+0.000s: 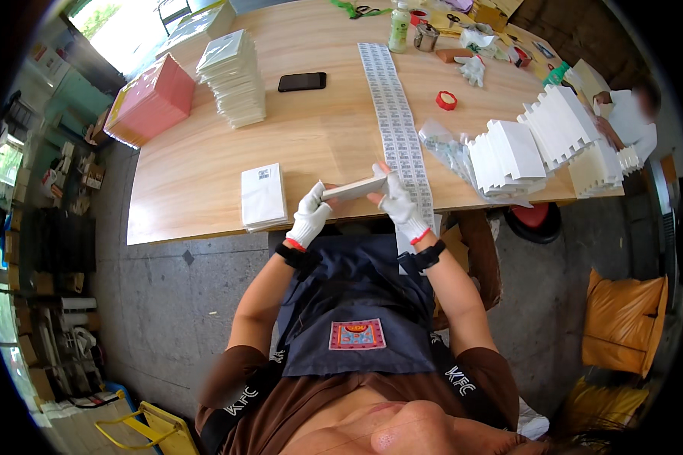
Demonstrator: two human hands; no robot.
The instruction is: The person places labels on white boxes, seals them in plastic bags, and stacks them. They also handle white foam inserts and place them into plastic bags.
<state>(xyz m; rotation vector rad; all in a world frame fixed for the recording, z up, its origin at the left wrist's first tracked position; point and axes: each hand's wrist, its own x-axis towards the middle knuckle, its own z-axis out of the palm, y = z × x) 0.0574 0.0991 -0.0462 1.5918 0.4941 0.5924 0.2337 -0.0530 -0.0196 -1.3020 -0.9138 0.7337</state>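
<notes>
Head view: I see a pale wooden worktop (205, 174) on a grey concrete floor (174, 318), shelving at left. My left hand (309, 218) and right hand (399, 203) both grip a flat white envelope (354, 188) above the near edge. The label strip (397, 125) print is unreadable; a co-worker (630, 121) is cut off at right.

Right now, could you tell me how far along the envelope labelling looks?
Done: a small stack of labelled white envelopes at the table edge. In hand: left hand and right hand hold one envelope. Left: a tall envelope stack and a long label strip.
</notes>
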